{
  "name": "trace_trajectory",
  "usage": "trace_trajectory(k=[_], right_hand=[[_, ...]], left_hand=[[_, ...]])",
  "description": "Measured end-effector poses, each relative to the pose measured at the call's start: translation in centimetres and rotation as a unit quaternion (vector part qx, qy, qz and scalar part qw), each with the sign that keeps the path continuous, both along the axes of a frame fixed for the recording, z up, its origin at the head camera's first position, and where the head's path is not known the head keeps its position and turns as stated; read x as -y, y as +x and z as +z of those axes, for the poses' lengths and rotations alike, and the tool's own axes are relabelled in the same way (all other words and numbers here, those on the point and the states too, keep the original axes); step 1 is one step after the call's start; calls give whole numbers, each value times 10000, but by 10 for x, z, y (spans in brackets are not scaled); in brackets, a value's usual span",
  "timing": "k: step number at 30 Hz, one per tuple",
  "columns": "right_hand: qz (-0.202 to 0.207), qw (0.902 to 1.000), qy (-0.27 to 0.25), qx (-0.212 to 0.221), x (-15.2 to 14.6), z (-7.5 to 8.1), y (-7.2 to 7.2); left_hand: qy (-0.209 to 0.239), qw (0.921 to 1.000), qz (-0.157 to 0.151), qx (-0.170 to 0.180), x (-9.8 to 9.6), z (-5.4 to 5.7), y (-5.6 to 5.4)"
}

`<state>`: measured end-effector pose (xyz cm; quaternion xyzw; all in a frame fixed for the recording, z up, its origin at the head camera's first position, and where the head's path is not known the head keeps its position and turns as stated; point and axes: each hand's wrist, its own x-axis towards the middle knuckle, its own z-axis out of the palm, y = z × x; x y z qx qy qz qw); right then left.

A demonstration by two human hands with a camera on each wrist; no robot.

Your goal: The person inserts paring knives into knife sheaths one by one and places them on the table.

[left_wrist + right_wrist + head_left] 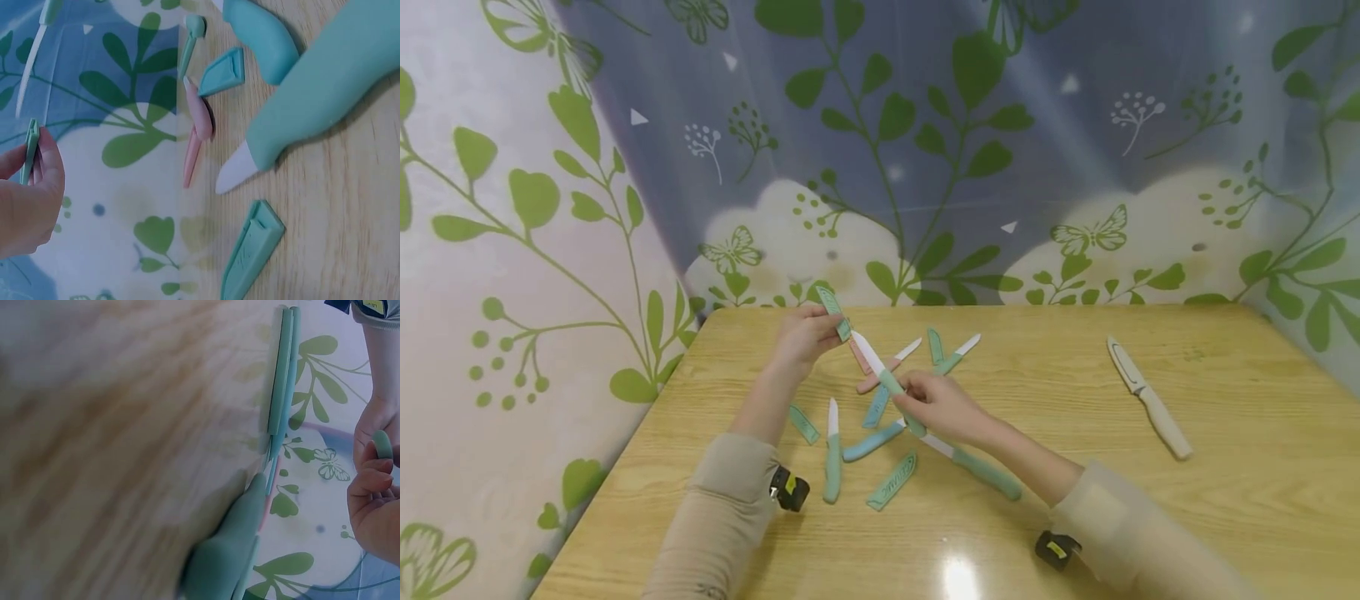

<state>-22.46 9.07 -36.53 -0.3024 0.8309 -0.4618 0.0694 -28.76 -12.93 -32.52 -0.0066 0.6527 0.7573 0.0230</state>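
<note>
Above the back of the table, my left hand (801,340) pinches a green blade sheath (832,312) between thumb and fingers. My right hand (946,407) grips the green handle of a white-bladed knife (870,354). The blade points up and left, its tip close to the sheath's lower end in the head view. In the left wrist view a gap shows between the blade (30,72) and the sheath (30,147). The right wrist view shows the handle's end (382,444) sticking out of the right fist, with the blade hidden.
Beneath the hands lie a pink knife (898,367), a blue knife (872,442), several green knives (832,462) and loose sheaths (893,482). One green knife (988,475) lies under the right forearm. Far right is a cream knife (1157,408). A patterned curtain (925,150) hangs behind the table (1240,517).
</note>
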Motion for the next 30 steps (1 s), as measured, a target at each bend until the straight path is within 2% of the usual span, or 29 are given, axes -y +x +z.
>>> trace_trajectory(k=[10, 21, 30], right_hand=[[-170, 9993, -144, 286, 1, 5, 1], [-133, 9977, -301, 587, 1, 3, 0], [-175, 9984, -265, 475, 5, 7, -1]], left_hand=[[256, 9995, -44, 164, -6, 5, 3], [466, 9985, -209, 206, -10, 6, 6], [438, 9989, -179, 68, -16, 0, 5]])
